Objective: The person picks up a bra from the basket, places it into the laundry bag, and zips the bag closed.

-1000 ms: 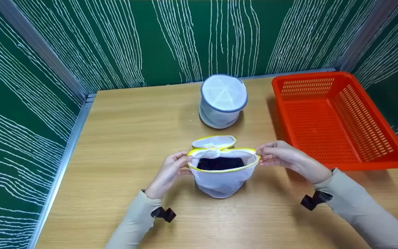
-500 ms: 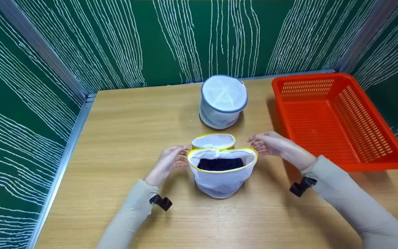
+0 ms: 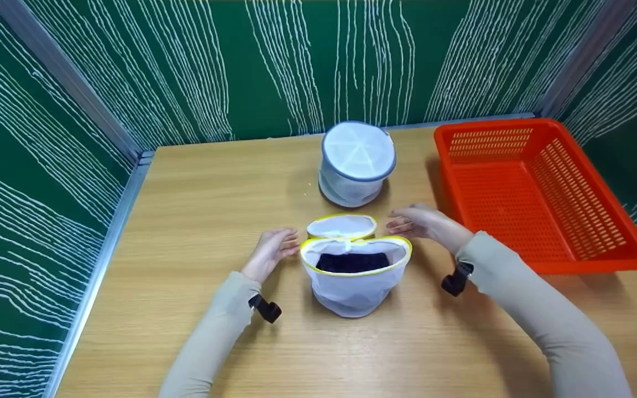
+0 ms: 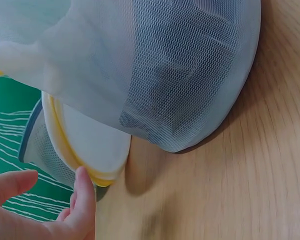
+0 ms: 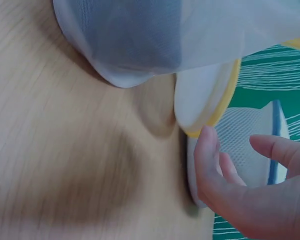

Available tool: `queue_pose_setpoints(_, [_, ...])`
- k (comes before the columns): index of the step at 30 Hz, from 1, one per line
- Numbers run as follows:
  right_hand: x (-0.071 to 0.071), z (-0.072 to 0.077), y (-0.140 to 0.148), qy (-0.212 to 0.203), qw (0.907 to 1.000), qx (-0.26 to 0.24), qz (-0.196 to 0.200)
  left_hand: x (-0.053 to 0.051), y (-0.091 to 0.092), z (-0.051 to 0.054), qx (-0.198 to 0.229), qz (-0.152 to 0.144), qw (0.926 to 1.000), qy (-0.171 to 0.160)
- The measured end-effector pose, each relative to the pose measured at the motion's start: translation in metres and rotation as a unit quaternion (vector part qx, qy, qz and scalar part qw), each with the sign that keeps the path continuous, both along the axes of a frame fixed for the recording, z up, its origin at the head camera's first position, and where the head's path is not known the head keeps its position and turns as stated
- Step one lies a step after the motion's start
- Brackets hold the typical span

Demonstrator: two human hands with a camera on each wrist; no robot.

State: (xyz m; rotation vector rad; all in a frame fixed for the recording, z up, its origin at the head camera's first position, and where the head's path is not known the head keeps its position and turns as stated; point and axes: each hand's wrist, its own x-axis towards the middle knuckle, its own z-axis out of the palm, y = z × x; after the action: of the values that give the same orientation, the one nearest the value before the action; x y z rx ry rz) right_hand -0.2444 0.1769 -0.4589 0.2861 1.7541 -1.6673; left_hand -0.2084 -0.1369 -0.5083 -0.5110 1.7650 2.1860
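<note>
A white mesh bag with a yellow rim stands on the table, its mouth open upward and something dark inside. Behind it rises its round yellow-edged lid, joined at the rim. Just left of the bag is my left hand, fingers relaxed and holding nothing. My right hand hovers beside the lid's right side, thumb and fingers apart, empty. In the left wrist view the left hand shows near the lid; in the right wrist view the right hand is near the lid.
Behind the lid stands a second mesh container with a blue-grey rim. An orange-red plastic basket sits at the right. The wooden table is bounded by green walls with white lines.
Both hands have let go of the bag's yellow rim. The right hand has moved back and leftward toward the lid; the left has shifted slightly left and back. The bag's mouth has narrowed slightly.
</note>
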Motion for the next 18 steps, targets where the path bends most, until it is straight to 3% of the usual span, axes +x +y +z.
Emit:
queue_pose_setpoints(2, [-0.003,-0.006,-0.001,-0.006,0.9999,-0.01,-0.005,-0.004,0.0,-0.006,0.006,0.003,1.0,-0.005])
queue_pose_setpoints(4, [-0.007,-0.013,-0.001,-0.013,0.9994,-0.032,-0.006,-0.005,0.003,-0.005,0.004,0.003,0.9999,-0.013])
queue_pose_setpoints(5, [-0.008,-0.017,-0.001,-0.016,0.9989,-0.044,-0.006,-0.004,0.004,-0.003,0.006,0.002,0.9999,-0.014])
queue_pose_setpoints(7, [-0.009,-0.021,-0.003,-0.013,0.9983,-0.057,-0.004,0.003,0.01,0.012,0.0,0.008,0.9995,-0.029])
queue_pose_setpoints(11, [-0.014,-0.037,-0.005,0.009,0.9971,-0.074,0.017,0.006,0.014,0.019,0.029,0.01,0.999,-0.033])
queue_pose_setpoints(13, [-0.028,-0.061,0.0,0.014,0.9927,-0.112,0.043,0.005,0.016,0.017,0.037,0.017,0.9987,-0.031])
queue_pose_setpoints(17, [-0.055,-0.11,0.011,0.005,0.986,-0.154,0.064,-0.002,0.014,0.001,0.062,0.015,0.9979,-0.009])
queue_pose_setpoints(18, [-0.061,-0.121,0.013,0.005,0.985,-0.159,0.066,-0.01,0.01,-0.016,0.078,0.002,0.997,0.004])
